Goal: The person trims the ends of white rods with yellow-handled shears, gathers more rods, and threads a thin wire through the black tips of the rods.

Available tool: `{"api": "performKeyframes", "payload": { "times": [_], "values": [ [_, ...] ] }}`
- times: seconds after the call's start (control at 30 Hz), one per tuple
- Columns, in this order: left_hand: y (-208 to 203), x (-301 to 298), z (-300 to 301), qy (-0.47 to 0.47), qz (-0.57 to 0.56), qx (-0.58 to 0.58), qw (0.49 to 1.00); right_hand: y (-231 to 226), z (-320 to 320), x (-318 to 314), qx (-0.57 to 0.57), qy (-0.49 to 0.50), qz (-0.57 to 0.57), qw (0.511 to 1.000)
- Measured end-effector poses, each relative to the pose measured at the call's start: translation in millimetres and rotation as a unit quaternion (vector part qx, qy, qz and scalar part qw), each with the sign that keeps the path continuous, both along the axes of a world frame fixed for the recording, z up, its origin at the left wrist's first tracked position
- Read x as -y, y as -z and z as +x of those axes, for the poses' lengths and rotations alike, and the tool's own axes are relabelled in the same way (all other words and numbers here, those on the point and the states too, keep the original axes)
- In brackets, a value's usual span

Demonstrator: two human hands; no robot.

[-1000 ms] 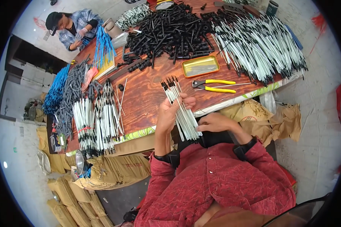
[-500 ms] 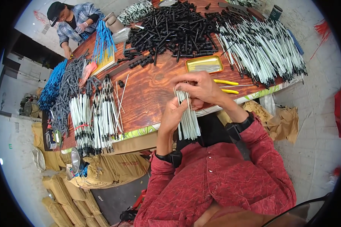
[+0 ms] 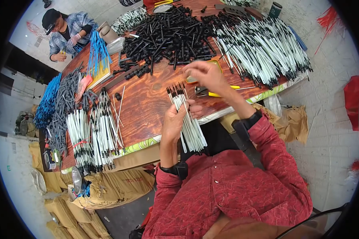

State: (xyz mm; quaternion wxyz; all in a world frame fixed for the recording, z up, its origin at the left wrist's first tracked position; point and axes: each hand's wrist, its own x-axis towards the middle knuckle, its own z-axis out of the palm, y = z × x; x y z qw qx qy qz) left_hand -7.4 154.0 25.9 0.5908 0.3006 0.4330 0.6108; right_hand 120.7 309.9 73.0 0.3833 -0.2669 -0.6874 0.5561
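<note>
My left hand (image 3: 174, 122) is closed around a bundle of thin white rods (image 3: 193, 133) with black tips, held slantwise at the table's front edge. Some black tips stick up above the fingers, and the lower ends hang past the edge. Above and to the right, my right hand (image 3: 210, 78) is raised apart from the bundle, its fingers loosely bent and apart with nothing visible between them. It covers much of a yellow tray (image 3: 190, 81). Pliers with yellow handles (image 3: 230, 89) lie just below my right wrist.
A heap of black fittings (image 3: 171, 36) covers the table's far middle. White rods with black ends (image 3: 263, 49) are piled at right; more bundles (image 3: 79, 131) lie at left, near grey parts (image 3: 62, 95) and blue strips (image 3: 48, 101). Across the far left corner, another person (image 3: 66, 34) works.
My right hand has left the top of the bundle and risen toward the tray, uncovering the black tips. My left hand keeps hold of the rods. The whole view has shifted slightly.
</note>
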Motion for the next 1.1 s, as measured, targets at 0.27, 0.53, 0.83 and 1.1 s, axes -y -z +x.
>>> {"api": "performKeyframes", "payload": {
  "times": [0.27,0.53,0.83,1.1],
  "values": [
    [-4.2,-0.8,1.8,-0.010,-0.014,-0.021,1.000,58.8,15.6,-62.0,0.330,0.083,0.422,0.841],
    [-7.9,2.9,3.6,-0.014,-0.022,-0.029,0.999,61.4,12.1,-65.8,0.299,0.084,0.440,0.843],
    [-9.3,1.6,0.6,-0.019,-0.025,-0.004,1.000,54.5,8.6,-66.5,0.306,0.080,0.479,0.819],
    [-12.8,3.7,2.2,-0.023,-0.016,-0.010,1.000,26.0,17.2,-51.2,0.238,0.098,0.451,0.855]
  ]
}}
